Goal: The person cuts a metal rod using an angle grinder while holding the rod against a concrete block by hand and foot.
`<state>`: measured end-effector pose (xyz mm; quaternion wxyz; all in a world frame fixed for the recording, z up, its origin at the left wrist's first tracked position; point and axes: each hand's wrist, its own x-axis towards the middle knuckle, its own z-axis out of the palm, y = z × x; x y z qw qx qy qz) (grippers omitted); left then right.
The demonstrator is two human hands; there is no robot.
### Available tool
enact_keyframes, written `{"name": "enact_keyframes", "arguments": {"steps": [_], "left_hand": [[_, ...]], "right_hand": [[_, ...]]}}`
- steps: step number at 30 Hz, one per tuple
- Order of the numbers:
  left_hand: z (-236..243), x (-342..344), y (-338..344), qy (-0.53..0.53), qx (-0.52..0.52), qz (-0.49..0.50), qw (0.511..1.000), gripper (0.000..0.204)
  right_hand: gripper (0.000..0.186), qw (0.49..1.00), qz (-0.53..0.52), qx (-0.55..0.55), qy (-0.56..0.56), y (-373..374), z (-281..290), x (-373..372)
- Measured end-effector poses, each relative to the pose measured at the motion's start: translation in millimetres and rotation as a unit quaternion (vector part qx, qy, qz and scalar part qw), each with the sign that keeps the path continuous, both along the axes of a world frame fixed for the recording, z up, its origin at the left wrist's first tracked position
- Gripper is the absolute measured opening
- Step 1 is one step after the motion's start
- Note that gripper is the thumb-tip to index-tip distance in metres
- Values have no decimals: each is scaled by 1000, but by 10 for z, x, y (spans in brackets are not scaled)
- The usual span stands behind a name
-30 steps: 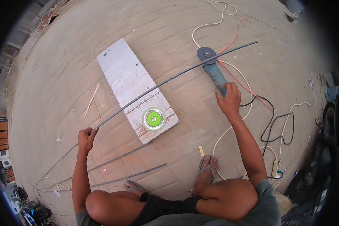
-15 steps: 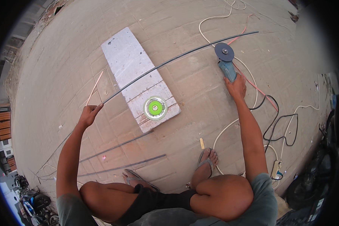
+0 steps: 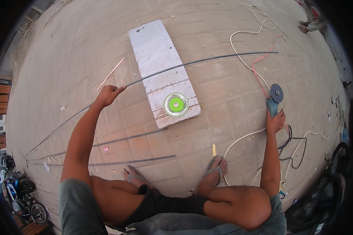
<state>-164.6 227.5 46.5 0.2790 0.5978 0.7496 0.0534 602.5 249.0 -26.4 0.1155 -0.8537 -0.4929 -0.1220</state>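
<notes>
I squat on a paved floor. My left hand [image 3: 107, 94] grips a long thin dark metal rod [image 3: 208, 60] that runs from the far right, across a white slab [image 3: 153, 47], to the lower left. My right hand [image 3: 275, 120] holds the handle of a blue angle grinder [image 3: 274, 100], its disc resting away from the rod, near the floor at the right. A round green and white tape measure [image 3: 176, 104] lies on the near end of the slab.
Two more dark rods [image 3: 125, 138] lie on the paving in front of my feet. White, red and black cables [image 3: 255, 66] loop at the right. A thin pale stick [image 3: 110, 73] lies left of the slab. Motorbikes [image 3: 21, 192] stand at lower left.
My right hand has carried the grinder away from the rod, down and to the right. My left hand has slid up along the rod toward the slab.
</notes>
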Motion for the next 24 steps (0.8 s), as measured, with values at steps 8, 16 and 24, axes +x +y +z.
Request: {"name": "enact_keyframes", "arguments": {"steps": [8,16,24], "left_hand": [[43,-131,-47,17,-11,-11,1000,80],[81,-88,-123,-15,-3,-38,999,79],[-2,-114,-232,-17,5,-29,999,75]], "right_hand": [[82,753,623,-152,146,-41,513,-2741],[102,670,704,-235,17,-194,429,-3628],[70,606,748,-203,181,-782,575,-3363]]}}
